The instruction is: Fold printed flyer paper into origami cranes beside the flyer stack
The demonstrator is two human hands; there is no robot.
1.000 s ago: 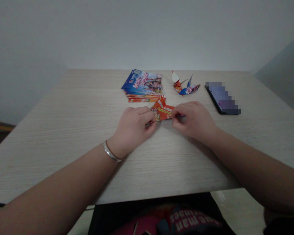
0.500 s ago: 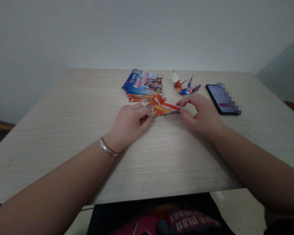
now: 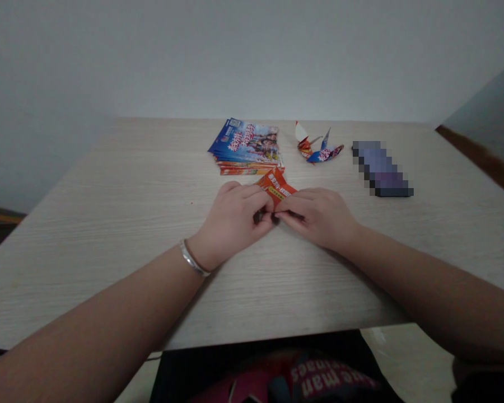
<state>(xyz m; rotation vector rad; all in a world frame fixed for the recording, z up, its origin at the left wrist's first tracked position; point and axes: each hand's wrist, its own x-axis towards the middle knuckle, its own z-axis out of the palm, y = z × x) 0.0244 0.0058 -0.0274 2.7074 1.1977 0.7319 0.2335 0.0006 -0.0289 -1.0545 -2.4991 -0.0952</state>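
Between my hands is a piece of folded paper [image 3: 279,187], orange-red with white and yellow print. My left hand [image 3: 241,215] pinches its near left part between thumb and fingers. From the other side, my right hand [image 3: 321,215] grips its near right part, and the fingertips of both hands almost meet. The fingers hide the paper's lower edge and both its ends. A silver bangle [image 3: 193,258] circles my left wrist.
Behind my hands lies a fanned stack of printed leaflets [image 3: 247,143]. Folded paper cranes [image 3: 319,152] stand to its right. Farther right is a phone [image 3: 382,170], its screen pixelated. All rest on a pale wood-grain table [image 3: 121,224] against a wall.
My right hand has moved left and closed on the paper beside my left hand. My left hand has shifted slightly right and nearer to me. The paper's right tip is now covered.
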